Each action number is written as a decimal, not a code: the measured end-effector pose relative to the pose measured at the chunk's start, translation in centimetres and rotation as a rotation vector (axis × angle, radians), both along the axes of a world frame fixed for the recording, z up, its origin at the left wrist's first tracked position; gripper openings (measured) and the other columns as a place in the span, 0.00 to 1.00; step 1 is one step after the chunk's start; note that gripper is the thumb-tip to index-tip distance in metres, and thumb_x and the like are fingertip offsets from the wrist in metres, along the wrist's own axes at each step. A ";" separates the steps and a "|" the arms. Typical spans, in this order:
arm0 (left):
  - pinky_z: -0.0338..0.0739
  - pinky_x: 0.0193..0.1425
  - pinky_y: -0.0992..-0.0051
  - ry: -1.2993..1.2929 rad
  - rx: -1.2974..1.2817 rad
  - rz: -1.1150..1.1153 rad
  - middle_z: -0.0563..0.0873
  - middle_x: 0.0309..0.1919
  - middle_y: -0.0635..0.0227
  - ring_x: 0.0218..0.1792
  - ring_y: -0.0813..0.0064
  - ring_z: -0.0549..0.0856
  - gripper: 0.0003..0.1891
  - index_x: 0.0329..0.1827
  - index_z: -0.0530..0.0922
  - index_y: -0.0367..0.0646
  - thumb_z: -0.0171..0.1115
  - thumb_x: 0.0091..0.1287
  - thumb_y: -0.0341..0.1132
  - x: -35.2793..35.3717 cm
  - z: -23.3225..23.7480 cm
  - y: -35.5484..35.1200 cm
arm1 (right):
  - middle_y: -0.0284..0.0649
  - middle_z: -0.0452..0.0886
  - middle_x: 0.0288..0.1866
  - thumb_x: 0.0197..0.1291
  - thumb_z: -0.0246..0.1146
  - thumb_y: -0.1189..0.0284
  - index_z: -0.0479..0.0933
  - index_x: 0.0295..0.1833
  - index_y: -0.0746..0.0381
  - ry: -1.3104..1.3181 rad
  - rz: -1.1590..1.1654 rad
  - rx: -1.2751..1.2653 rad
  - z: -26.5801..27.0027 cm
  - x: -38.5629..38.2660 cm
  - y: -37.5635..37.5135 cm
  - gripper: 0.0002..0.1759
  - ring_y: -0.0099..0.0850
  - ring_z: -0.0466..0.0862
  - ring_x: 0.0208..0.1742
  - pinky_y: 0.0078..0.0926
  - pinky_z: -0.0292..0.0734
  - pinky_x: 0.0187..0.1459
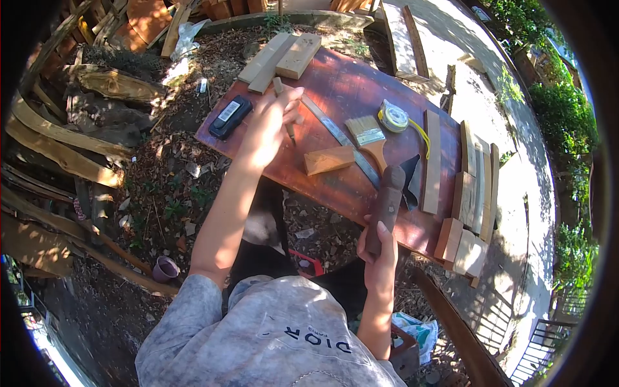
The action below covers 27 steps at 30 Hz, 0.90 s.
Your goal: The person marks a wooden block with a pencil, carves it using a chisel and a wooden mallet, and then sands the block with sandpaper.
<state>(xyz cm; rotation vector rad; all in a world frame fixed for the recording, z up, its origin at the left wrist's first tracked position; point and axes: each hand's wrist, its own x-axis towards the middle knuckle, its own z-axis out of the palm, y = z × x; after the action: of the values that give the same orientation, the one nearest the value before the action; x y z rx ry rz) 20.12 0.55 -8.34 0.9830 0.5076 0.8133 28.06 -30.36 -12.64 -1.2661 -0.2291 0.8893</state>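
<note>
My left hand (274, 116) is closed around a slim wooden-handled tool (278, 85), whose dark narrow end points down at the table. My fingers cover its middle, so its exact kind is hidden. In my right hand (379, 242) is a thick dark brown wooden bar (388, 200), gripped at its near end, over the table's front edge. Between the hands lie a wooden block (329, 160), a metal ruler (325, 121) partly under it, and a flat paintbrush (365, 132). Left of my left hand sits a black case with a white label (230, 117).
The reddish table (290, 174) also carries a tape measure (394, 117), a black sheet (411, 180), boards (298, 57) at the far left corner and wood strips (431, 161) along the right. Timber (71, 142) is piled left. A small pot (166, 269) lies on the ground.
</note>
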 end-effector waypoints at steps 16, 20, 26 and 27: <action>0.71 0.35 0.74 0.742 0.721 -0.334 0.77 0.24 0.75 0.28 0.83 0.76 0.13 0.59 0.87 0.36 0.60 0.76 0.25 -9.8 1.0 -6.1 | 0.36 0.78 0.50 0.81 0.62 0.60 0.65 0.81 0.63 -0.146 0.367 -0.097 2.1 -1.7 4.8 0.32 0.21 0.78 0.36 0.21 0.73 0.35; 0.68 0.34 0.73 0.811 0.810 -0.111 0.69 0.23 0.74 0.26 0.82 0.69 0.22 0.71 0.81 0.39 0.59 0.75 0.25 -8.2 0.4 -3.7 | 0.33 0.76 0.40 0.80 0.60 0.57 0.65 0.81 0.60 -0.136 0.283 -0.160 2.5 -1.6 3.9 0.32 0.20 0.76 0.28 0.18 0.62 0.27; 0.73 0.38 0.72 0.683 0.935 -0.229 0.74 0.25 0.69 0.28 0.80 0.73 0.24 0.72 0.79 0.41 0.61 0.72 0.25 -6.9 -2.3 -2.2 | 0.33 0.77 0.43 0.81 0.60 0.58 0.63 0.82 0.60 -0.097 0.281 -0.182 2.8 -0.5 2.3 0.33 0.19 0.76 0.31 0.18 0.66 0.29; 0.72 0.38 0.72 0.685 0.942 -0.245 0.74 0.24 0.70 0.28 0.81 0.73 0.22 0.69 0.81 0.40 0.61 0.72 0.24 -7.1 -2.3 -2.1 | 0.33 0.76 0.41 0.80 0.59 0.57 0.63 0.82 0.60 -0.107 0.274 -0.187 2.7 -0.7 2.5 0.33 0.19 0.76 0.29 0.18 0.64 0.27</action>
<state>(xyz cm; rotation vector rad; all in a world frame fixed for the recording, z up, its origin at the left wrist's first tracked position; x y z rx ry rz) 13.01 -1.59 -10.67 2.1863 0.5661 0.4519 27.37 -27.88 -9.95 -1.4814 -0.4190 1.0976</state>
